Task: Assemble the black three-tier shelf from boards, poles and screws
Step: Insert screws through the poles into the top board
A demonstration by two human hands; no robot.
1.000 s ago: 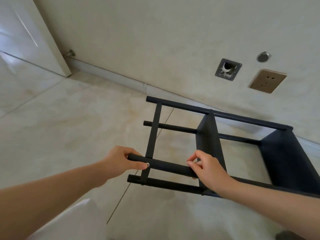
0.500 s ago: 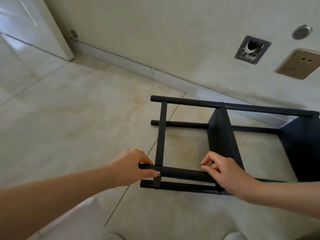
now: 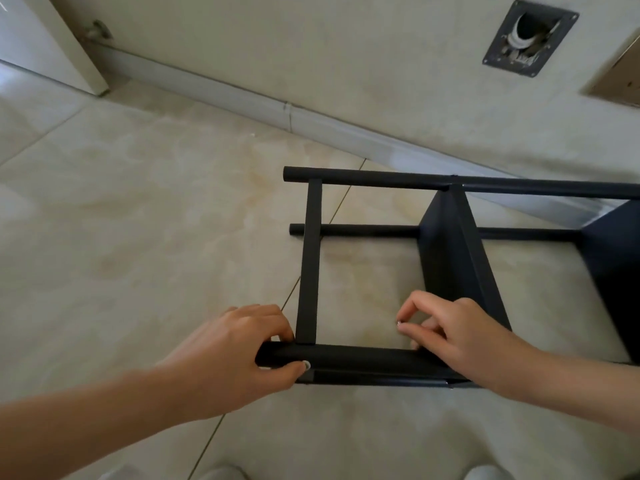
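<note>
Black shelf frame (image 3: 446, 251) lay sideways on the tiled floor (image 3: 138, 220); left hand (image 3: 235, 355) gripped the near pole (image 3: 360, 355), right hand (image 3: 457, 327) seemingly curled around it too.

A room in a home, by the look of it: glossy beige floor tiles (image 3: 145, 209) with thin grout lines meet a plain cream wall (image 3: 311, 46) along a pale skirting board (image 3: 263, 105). A white door (image 3: 45, 46) stands at the left corner, and a recessed metal wall plate (image 3: 528, 38) sits low on the wall beside a bronze-coloured socket (image 3: 620, 81).
</note>
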